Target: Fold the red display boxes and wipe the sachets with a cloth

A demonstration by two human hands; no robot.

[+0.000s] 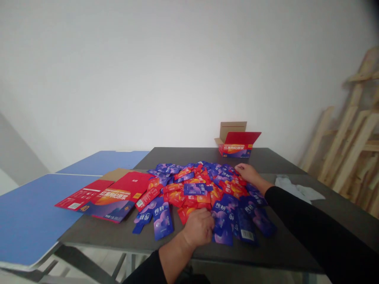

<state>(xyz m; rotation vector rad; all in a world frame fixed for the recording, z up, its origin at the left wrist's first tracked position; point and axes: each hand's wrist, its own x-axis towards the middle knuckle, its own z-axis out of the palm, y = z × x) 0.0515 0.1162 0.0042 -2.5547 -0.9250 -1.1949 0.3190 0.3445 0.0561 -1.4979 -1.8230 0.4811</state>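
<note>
A broad heap of red-and-orange sachets and purple sachets covers the middle of the dark table. At the heap's near edge, my left hand is closed, knuckles up. Its curled fingers meet the left edge of a purple sachet that lies over others. My right hand reaches over the far right side of the heap, thumb and fingers drawn together close to red and purple sachets. Whatever sits between those fingertips is too small to make out.
A flattened red-and-purple carton lies left of the heap. An open carton with raised flaps stands at the table's far edge. Crumpled white plastic rests on the right. A blue table adjoins on the left; wooden frames lean at right.
</note>
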